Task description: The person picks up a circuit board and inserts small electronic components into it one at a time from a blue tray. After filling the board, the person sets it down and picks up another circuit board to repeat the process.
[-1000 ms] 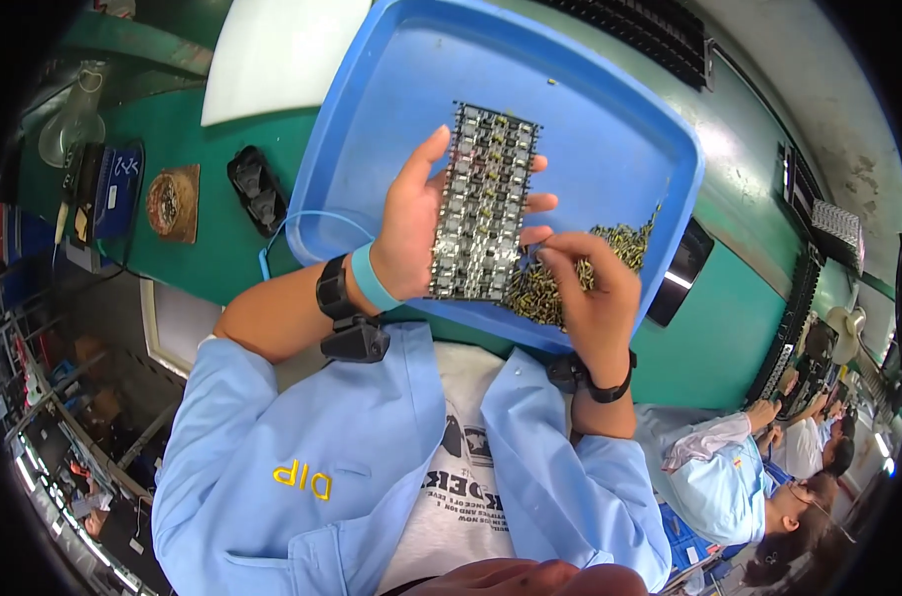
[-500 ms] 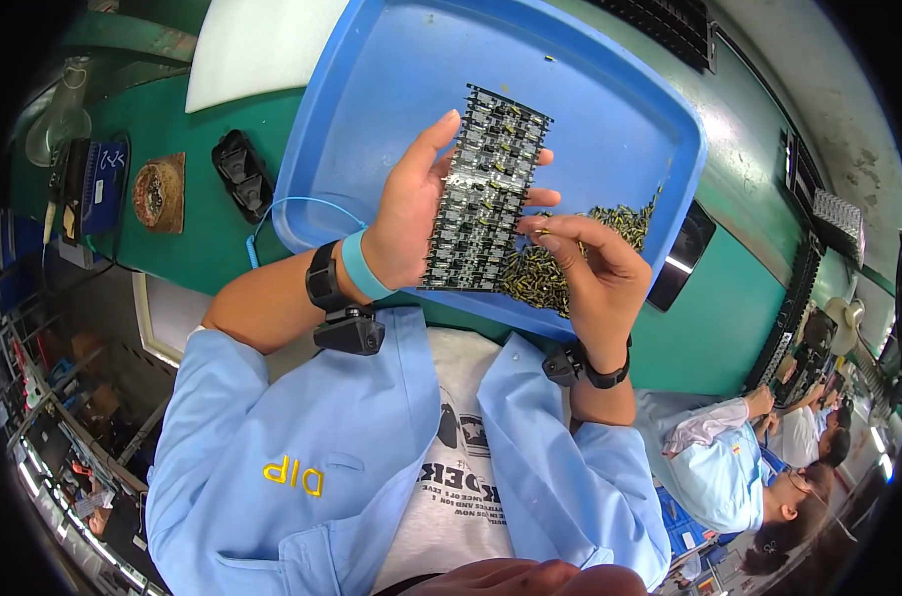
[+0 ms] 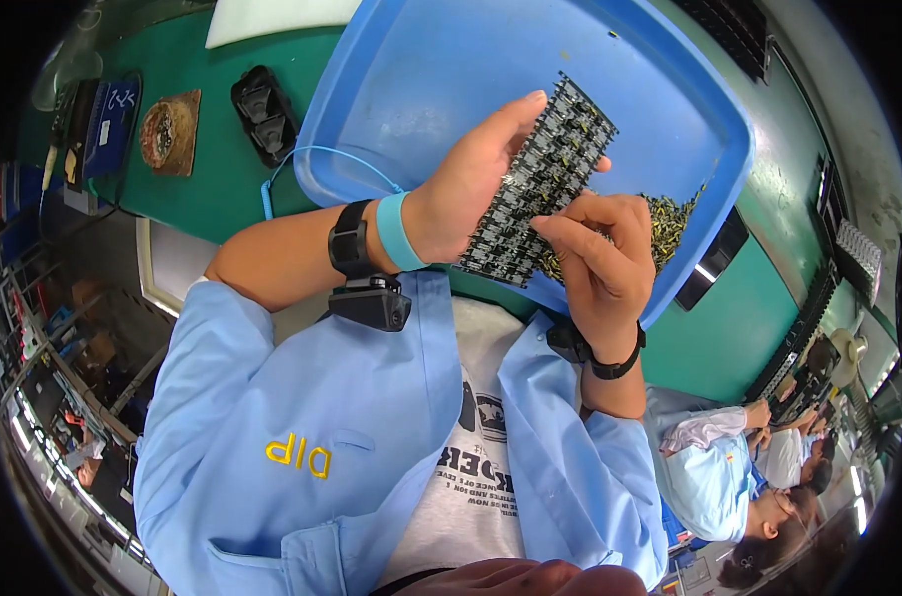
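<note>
My left hand (image 3: 461, 179) is closed round the edges of a long dark circuit board panel (image 3: 555, 164), thumb on one side and fingertips showing at the other. The panel is tilted above a blue tray and carries rows of small parts, a few of them yellow. At its lower half, my right hand (image 3: 610, 253) has thumb and forefinger closed together against the surface. What sits between those fingertips is hidden. Beneath and beside the right hand lies a heap of small yellow-and-black cylindrical components (image 3: 673, 223), partly covered by the hand and panel.
The blue tray (image 3: 372, 109) rests on a green bench (image 3: 203, 70). Left of it are a black plastic holder (image 3: 264, 116) and a round tin (image 3: 163, 134). A blue cord (image 3: 302, 151) runs to my left wristband. A dark flat device (image 3: 711, 260) lies right; co-workers (image 3: 714, 477) sit beyond.
The panel has tilted further to the right, with my left hand turning along. My right fingertips have come from beside the panel onto its surface. The whole view has shifted slightly.
</note>
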The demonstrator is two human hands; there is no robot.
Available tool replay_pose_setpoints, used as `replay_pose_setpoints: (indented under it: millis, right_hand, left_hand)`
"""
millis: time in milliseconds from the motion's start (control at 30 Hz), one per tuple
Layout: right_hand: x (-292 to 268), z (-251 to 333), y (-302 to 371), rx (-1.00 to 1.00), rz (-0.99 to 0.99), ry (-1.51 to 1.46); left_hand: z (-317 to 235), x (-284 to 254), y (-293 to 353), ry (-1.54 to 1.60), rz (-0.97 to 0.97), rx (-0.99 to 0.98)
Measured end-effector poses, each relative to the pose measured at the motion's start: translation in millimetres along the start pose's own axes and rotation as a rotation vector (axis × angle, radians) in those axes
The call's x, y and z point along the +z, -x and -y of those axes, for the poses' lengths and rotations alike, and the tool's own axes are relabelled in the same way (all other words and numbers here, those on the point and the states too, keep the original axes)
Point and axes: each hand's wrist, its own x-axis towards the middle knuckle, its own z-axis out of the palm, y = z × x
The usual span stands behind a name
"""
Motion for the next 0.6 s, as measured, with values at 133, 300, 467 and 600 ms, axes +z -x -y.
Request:
replay_pose_setpoints:
  millis: [133,300,467,600]
  right_hand:
    - [6.8,1.5,0.4,-0.036,0.007,0.013]
    - [11.1,5.5,-0.4,-0.054,-0.008,0.038]
    - [13.9,10.1,-0.8,-0.057,0.01,0.055]
    - [17.4,13.6,1.3,-0.08,0.028,0.103]
  left_hand:
    - [-1.5,-3.3,2.6,-0.008,0.0,-0.006]
    - [-1.7,-7.3,3.8,-0.018,-0.012,-0.006]
    - [-1.1,-12.5,6.1,-0.038,-0.001,0.012]
    - [-1.0,-15.5,10.2,-0.029,-0.002,0.012]
